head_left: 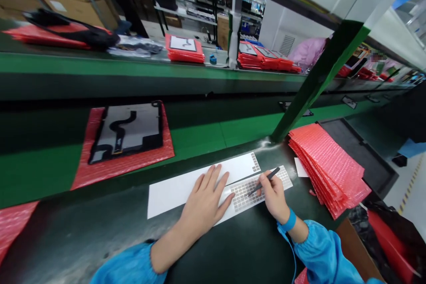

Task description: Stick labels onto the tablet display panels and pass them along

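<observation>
My left hand (207,199) lies flat with its fingers spread across two white sticker sheets. The farther sheet (173,196) is mostly bare, with a few small grey squares at its right end. Rows of small grey squares cover much of the nearer sheet (246,193). My right hand (273,195) pinches a pair of dark tweezers (273,173), their tips pointing down at the squares of the nearer sheet. Whether the tips hold a square is too small to tell. A blue wrist strap (290,222) circles my right wrist.
A screen panel (133,131) lies on red bubble wrap (158,157) on the green belt. Red bubble bags (328,164) are piled at the right, beside a black tray (362,155). A green post (319,82) rises behind the sheets. More wrapped panels (184,49) rest on the shelf.
</observation>
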Motion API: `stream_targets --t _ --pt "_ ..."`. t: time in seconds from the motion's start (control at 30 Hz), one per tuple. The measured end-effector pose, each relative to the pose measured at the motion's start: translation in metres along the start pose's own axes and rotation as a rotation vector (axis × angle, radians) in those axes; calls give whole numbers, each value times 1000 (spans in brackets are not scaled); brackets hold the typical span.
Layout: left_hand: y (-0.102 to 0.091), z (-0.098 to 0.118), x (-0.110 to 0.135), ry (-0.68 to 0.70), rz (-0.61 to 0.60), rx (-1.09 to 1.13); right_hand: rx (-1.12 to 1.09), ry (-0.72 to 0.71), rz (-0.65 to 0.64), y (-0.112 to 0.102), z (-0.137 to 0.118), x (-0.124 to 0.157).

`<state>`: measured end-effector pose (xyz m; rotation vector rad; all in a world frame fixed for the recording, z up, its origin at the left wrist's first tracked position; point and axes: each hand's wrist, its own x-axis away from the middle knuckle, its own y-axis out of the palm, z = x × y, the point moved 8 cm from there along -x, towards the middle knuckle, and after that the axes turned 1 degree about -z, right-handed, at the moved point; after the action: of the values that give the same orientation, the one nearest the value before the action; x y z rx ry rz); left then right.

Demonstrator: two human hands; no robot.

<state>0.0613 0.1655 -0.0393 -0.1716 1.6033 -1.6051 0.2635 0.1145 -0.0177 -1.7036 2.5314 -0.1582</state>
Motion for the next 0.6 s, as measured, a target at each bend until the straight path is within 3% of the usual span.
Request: stream_targets --t 0.17,0.3,0.37,0.47,0.6 --pt "4 -7 -7 -46 8 49 182 -241 140 -60 -51 -17" --pt "6 -9 -11 -53 36 64 632 -289 308 -120 -71 -32" --pt "6 -9 -13 -50 53 56 814 -284 405 -151 -74 -36" --pt "3 -8 -14 -52 72 57 1121 -150 507 -190 -64 -41" --pt "2 -7 -17 -69 79 86 1315 -55 488 -216 -47 -44"
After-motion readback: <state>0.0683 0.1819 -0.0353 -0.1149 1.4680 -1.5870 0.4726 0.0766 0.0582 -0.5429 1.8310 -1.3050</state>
